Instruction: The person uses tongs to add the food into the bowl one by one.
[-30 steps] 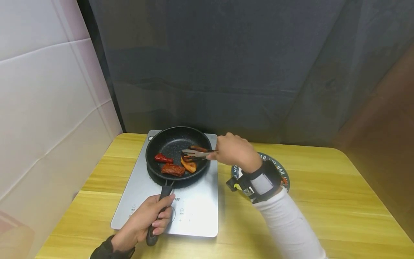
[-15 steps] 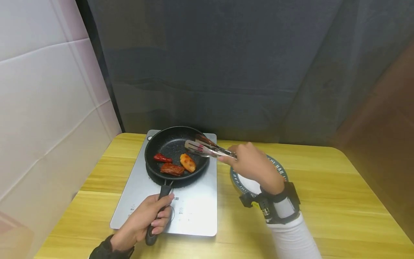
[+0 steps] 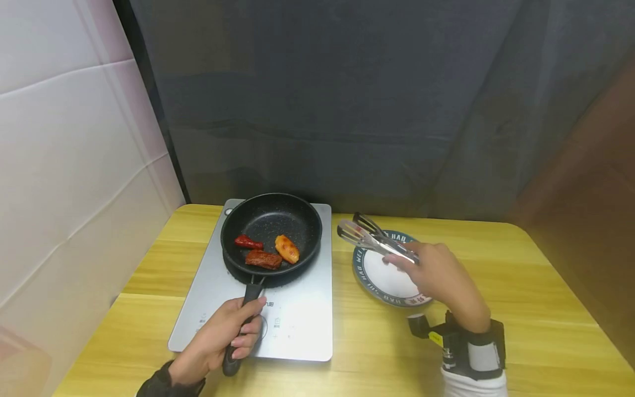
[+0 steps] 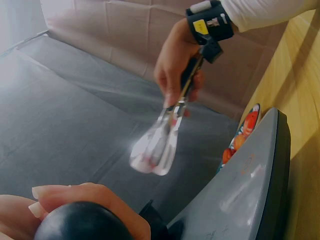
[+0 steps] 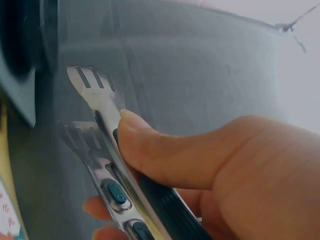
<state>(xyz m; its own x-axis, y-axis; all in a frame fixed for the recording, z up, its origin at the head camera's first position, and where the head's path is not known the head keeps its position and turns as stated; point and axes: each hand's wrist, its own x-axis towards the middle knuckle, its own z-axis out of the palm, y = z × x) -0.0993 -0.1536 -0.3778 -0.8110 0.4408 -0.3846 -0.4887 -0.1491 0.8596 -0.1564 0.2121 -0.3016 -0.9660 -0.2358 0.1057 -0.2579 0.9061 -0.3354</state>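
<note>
My left hand (image 3: pixel 225 333) grips the black handle (image 3: pixel 253 293) of a dark speckled frying pan (image 3: pixel 270 212). In the pan lie a red drumstick-shaped piece (image 3: pixel 248 242), a brown-red slab of meat (image 3: pixel 263 259) and an orange browned piece (image 3: pixel 287 249). My right hand (image 3: pixel 441 275) holds metal tongs (image 3: pixel 369 238) over a round plate (image 3: pixel 364 281) with a lettered dark rim. The right wrist view shows the tong heads (image 5: pixel 95 82) apart, with nothing between them. Several red and orange pieces (image 4: pixel 240 140) on the plate show in the left wrist view; my right hand hides them in the head view.
The pan stands on a flat silver induction cooker (image 3: pixel 297 336), left of the plate. Beneath is a yellow wooden table (image 3: pixel 526 309). A dark curtain (image 3: pixel 347 110) hangs behind, with a pale wall (image 3: pixel 74 154) on the left.
My right hand has drawn the tongs out of the pan and moved right, over the plate. The orange piece in the pan has shifted slightly. My left hand keeps its grip on the handle.
</note>
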